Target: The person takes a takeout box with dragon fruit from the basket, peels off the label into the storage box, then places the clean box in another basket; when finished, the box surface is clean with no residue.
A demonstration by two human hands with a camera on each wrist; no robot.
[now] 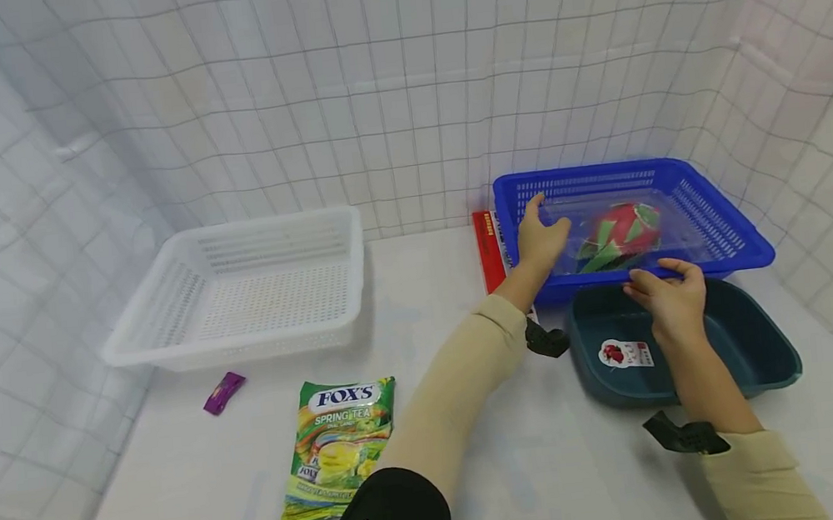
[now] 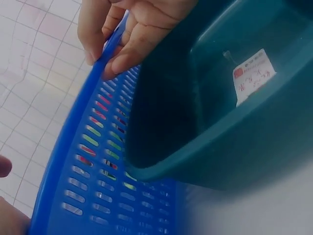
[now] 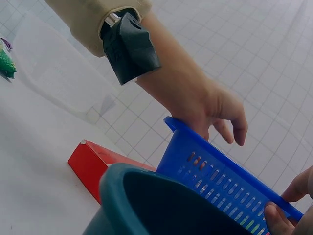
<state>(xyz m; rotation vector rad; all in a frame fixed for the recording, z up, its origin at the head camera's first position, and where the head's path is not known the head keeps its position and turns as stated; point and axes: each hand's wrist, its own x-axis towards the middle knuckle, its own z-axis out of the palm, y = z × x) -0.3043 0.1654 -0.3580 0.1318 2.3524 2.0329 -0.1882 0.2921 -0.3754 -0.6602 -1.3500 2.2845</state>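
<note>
A blue slotted basket [image 1: 731, 238] stands at the back right, holding a red-and-green dragon fruit [image 1: 628, 227] with clear plastic [image 1: 676, 222] about it. My left hand [image 1: 542, 235] reaches over the basket's left rim, thumb and fingers spread apart and nothing visible between them. In the right wrist view, that left hand's fingers [image 3: 238, 128] hang loosely past the rim. My right hand [image 1: 676, 298] pinches the basket's front rim; the left wrist view shows its thumb and fingers [image 2: 122, 63] on both sides of the rim. Below that hand sits a dark green basin [image 1: 752, 345] with a white label [image 1: 625, 354].
A red box [image 1: 488, 249] stands against the blue basket's left side. At the left are a white basket [image 1: 244, 343], a small purple packet [image 1: 224, 393] and a green-yellow FOX'S candy bag [image 1: 340, 447]. White grid-patterned sheeting [image 1: 400, 94] walls in the table.
</note>
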